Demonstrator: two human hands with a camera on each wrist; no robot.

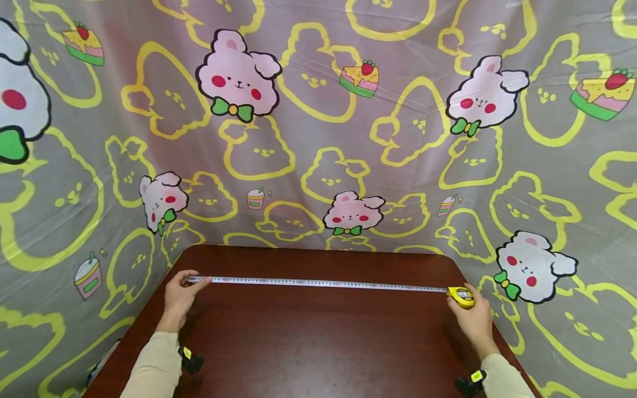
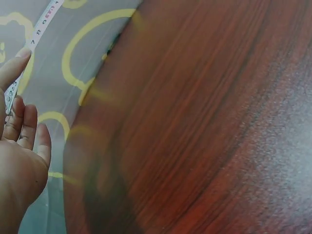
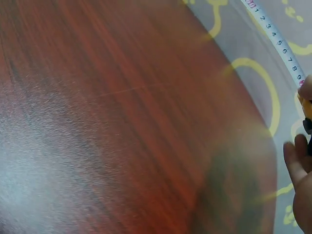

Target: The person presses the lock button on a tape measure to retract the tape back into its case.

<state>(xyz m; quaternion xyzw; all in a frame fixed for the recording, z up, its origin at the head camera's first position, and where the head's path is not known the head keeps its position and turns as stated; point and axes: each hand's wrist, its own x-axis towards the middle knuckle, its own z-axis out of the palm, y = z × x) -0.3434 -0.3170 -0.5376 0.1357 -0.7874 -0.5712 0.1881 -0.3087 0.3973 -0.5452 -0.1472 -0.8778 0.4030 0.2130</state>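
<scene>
A yellow tape measure [image 1: 461, 297] is in my right hand [image 1: 475, 320], its case gripped between thumb and fingers. From it the white blade [image 1: 318, 283] stretches leftward in a nearly straight line to my left hand [image 1: 180, 298], which pinches the free end between thumb and fingers. In the left wrist view, the left thumb [image 2: 17, 66] lies on the blade [image 2: 41, 31], and the other fingers are partly curled below. The right wrist view shows the numbered blade [image 3: 280, 44] running into the case, which is mostly cut off at the frame's edge beside the right hand [image 3: 302, 170].
Beneath the hands is a dark red-brown wooden table [image 1: 318, 337] with rounded far corners. A grey curtain [image 1: 318, 132] printed with yellow outlines and rabbits surrounds its back and sides. Each wrist wears a small black device, one on the left [image 1: 191, 360] and one on the right [image 1: 469, 383].
</scene>
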